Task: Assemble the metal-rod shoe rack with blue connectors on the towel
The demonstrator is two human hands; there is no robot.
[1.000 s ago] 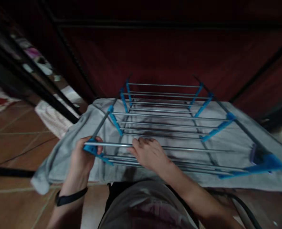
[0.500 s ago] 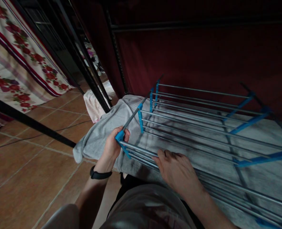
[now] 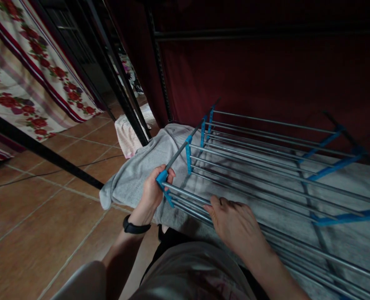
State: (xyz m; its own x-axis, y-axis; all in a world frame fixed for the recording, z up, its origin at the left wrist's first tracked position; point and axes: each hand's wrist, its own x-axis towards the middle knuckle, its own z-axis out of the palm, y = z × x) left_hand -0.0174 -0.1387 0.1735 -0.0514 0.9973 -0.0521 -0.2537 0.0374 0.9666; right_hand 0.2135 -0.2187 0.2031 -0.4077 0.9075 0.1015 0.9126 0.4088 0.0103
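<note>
Under both hands stands a drying rack (image 3: 266,166) of grey metal rods joined by blue plastic brackets, its top level spread out flat. At its near-left corner the left hand (image 3: 152,192) is closed around the blue corner piece, thumb on top, with a dark wristband (image 3: 135,228) on that wrist. Just right of it, the right hand (image 3: 236,225) lies palm down across the nearest rods, fingers curled loosely over them rather than clenched. Beneath the rods and below both hands a grey cloth (image 3: 134,177) is draped over the rack's lower level, one corner hanging down to the left of the left hand. Left of that hand lie terracotta floor tiles (image 3: 31,221); beyond them hangs a floral fabric (image 3: 22,87).
</note>
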